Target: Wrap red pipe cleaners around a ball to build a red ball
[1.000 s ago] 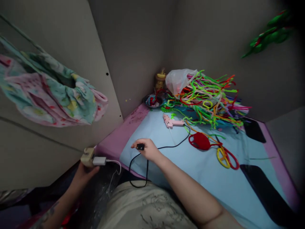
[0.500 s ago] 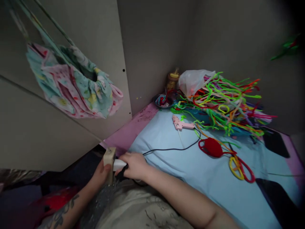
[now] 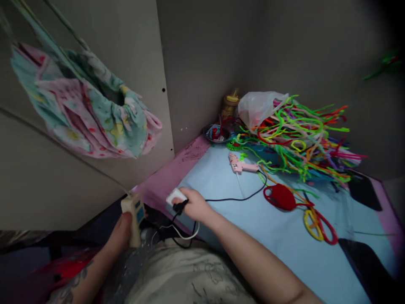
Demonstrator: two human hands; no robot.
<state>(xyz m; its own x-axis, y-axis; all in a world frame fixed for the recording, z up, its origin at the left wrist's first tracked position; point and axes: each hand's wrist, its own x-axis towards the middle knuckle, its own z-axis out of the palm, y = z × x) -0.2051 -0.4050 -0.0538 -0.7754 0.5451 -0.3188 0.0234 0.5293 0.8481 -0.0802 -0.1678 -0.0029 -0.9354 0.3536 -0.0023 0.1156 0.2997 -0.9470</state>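
My left hand (image 3: 122,231) is closed around a cream power strip (image 3: 134,217) with a blue patch on its side, at the table's near left edge. To its right, my right hand (image 3: 196,206) grips a white plug adapter (image 3: 175,197) together with a black plug (image 3: 180,206). The adapter is apart from the power strip. A black cord (image 3: 224,199) runs from near my right hand to a pink glue gun (image 3: 242,164) lying on the light blue cloth. Loops of white and black cable (image 3: 186,237) hang below my right hand.
Bundled colourful pipe cleaners (image 3: 300,135) and a plastic bag (image 3: 257,107) lie at the back right. Scissors (image 3: 319,223) and a red fuzzy piece (image 3: 281,197) rest on the blue cloth (image 3: 253,236). A bowl (image 3: 217,134) stands in the corner; a floral fabric pouch (image 3: 95,109) hangs left.
My right hand has moved right and up with the white adapter, away from the power strip. My left hand has shifted left with the strip, which has turned.
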